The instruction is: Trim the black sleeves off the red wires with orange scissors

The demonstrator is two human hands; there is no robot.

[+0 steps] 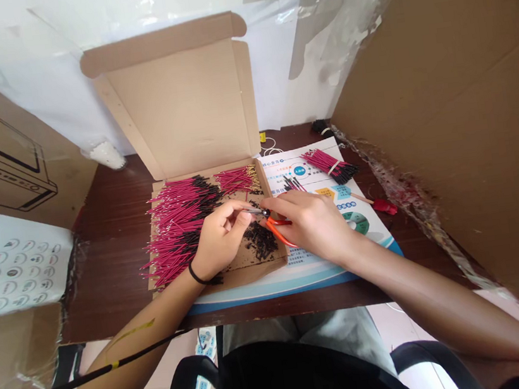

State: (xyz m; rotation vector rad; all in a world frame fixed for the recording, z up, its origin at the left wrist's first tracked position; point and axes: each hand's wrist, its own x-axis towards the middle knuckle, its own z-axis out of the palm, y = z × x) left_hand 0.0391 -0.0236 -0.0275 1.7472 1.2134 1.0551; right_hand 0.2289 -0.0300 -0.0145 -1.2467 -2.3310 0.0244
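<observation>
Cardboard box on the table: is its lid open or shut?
Open. The lid stands raised behind the box, its inner face showing, and the pink wires inside lie uncovered.

1) A dark brown table [109, 252] with a glossy top
2) A printed paper sheet [317, 273] lying flat on it, blue along the front edge
3) An open cardboard box [185, 102], lid raised, resting partly on that sheet
4) A small white bundle [109, 155] at the back left
5) A black bundle [322, 127] with a pale tie at the back right
</observation>
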